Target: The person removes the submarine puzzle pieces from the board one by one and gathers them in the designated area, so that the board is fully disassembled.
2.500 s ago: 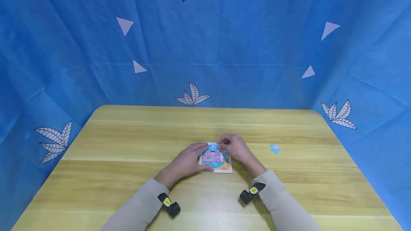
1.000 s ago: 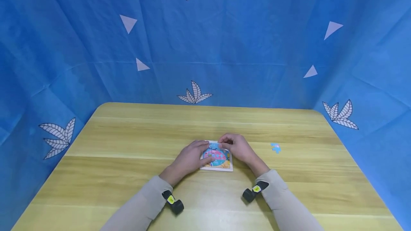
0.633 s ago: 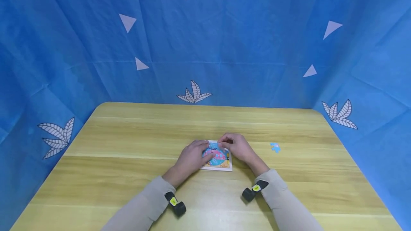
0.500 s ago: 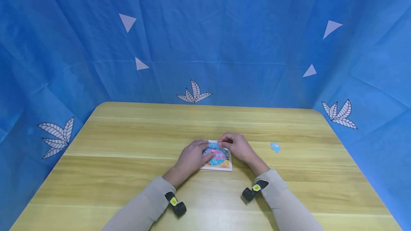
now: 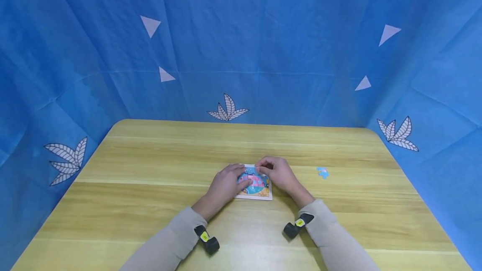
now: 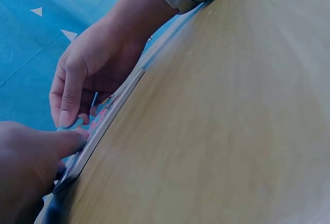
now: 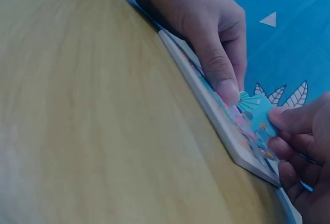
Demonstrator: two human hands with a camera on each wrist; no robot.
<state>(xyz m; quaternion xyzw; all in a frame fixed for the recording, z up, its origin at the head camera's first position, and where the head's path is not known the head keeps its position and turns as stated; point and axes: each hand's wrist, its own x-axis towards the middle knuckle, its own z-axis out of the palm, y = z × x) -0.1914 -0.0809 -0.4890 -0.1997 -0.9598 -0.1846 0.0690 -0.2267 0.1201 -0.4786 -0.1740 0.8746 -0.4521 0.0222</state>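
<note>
A small jigsaw puzzle (image 5: 255,184) in a white-edged tray (image 5: 260,198) lies mid-table, showing a pink and teal picture. My left hand (image 5: 223,182) rests over its left side, fingers at the upper left edge and thumb pressing on the picture. At the upper right, my right hand (image 5: 278,174) pinches a light blue puzzle piece (image 7: 262,112) between thumb and fingers. In the right wrist view that piece is tilted up from the tray, with the left thumb close beside it. Part of the picture is hidden under both hands.
A loose blue puzzle piece (image 5: 322,173) lies to the right of the tray. The wooden table (image 5: 169,154) ends at a blue curtain (image 5: 293,45) with leaf and triangle prints. Each sleeve carries a black wrist camera (image 5: 211,245).
My left thumb has moved from the tray's lower edge up onto the picture. The right hand stays at the upper right corner, and the loose piece lies where it was.
</note>
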